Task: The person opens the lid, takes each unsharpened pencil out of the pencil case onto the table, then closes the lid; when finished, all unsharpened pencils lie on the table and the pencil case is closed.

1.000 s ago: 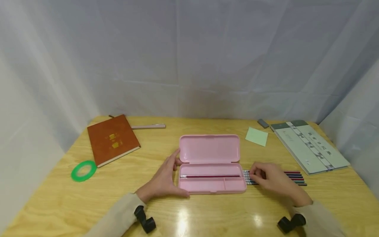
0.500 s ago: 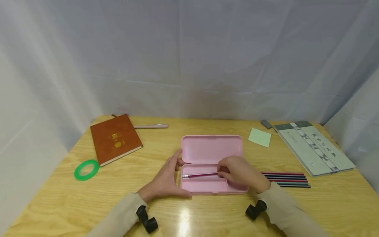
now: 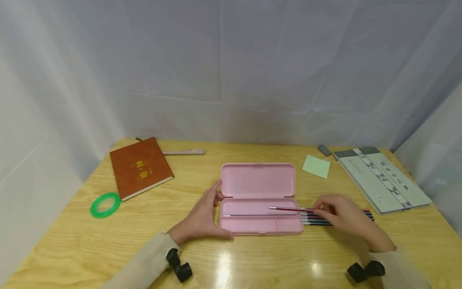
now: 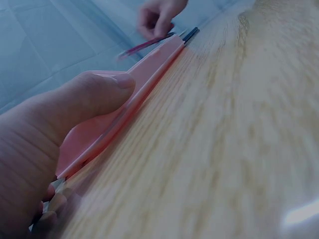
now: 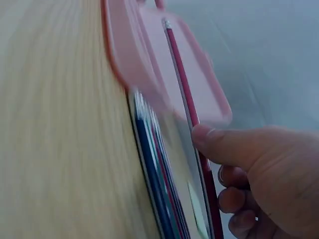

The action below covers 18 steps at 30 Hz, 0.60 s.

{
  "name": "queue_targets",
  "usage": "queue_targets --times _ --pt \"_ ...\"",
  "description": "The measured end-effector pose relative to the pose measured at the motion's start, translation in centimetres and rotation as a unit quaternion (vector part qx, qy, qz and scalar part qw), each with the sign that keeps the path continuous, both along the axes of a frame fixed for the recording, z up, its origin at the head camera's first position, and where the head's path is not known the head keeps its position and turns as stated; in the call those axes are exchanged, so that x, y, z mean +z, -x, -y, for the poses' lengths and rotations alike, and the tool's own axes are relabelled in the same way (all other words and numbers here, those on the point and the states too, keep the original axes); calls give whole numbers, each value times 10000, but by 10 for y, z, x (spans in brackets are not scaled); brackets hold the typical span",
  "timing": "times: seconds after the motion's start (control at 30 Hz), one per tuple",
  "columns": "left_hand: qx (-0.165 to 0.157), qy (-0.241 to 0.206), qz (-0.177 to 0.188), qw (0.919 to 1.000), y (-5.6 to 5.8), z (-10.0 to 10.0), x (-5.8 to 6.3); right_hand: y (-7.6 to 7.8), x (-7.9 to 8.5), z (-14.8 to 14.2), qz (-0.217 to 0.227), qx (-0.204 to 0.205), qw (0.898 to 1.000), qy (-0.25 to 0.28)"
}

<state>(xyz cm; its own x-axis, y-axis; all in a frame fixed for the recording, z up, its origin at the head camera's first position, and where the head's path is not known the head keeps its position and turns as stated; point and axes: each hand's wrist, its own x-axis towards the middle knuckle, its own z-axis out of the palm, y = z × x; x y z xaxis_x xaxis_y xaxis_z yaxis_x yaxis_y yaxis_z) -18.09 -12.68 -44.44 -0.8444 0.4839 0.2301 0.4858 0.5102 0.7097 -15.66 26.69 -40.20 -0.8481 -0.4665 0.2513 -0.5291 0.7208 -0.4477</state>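
Observation:
A pink pencil case lies open, its lid tilted back. My left hand holds the case's left end; in the left wrist view its thumb lies over the front wall. My right hand pinches a dark red pencil between thumb and fingers. The pencil's eraser end points left, above the right part of the case. Below that hand, several pencils lie side by side on the table, next to the case's right end. A thin dark pencil shows along the divider inside the case.
Behind the case to the right are a green sticky note, a grey eraser and a pale green notebook. At left lie a brown notebook, a pen and a green tape roll. A pale curtain hangs behind.
Half a second ago my right hand was over the case with a pencil. It has moved right to the row and now holds a red pencil raised. The left hand stays at the case.

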Motion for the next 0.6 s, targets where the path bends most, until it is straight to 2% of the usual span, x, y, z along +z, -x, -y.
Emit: queue_targets --times 0.17,0.33,0.43,0.6 --pt "69 44 10 10000 0 0 0 -35 -8 -63 52 -451 9989 81" --pt "-1 56 -18 10000 1 0 -1 -60 -18 -99 558 -759 9955 -25" --pt "-10 54 -28 10000 1 -1 -2 -64 -24 -103 583 -834 9948 -36" --pt "2 22 50 10000 1 -1 -1 -57 -27 -90 487 -783 9956 153"
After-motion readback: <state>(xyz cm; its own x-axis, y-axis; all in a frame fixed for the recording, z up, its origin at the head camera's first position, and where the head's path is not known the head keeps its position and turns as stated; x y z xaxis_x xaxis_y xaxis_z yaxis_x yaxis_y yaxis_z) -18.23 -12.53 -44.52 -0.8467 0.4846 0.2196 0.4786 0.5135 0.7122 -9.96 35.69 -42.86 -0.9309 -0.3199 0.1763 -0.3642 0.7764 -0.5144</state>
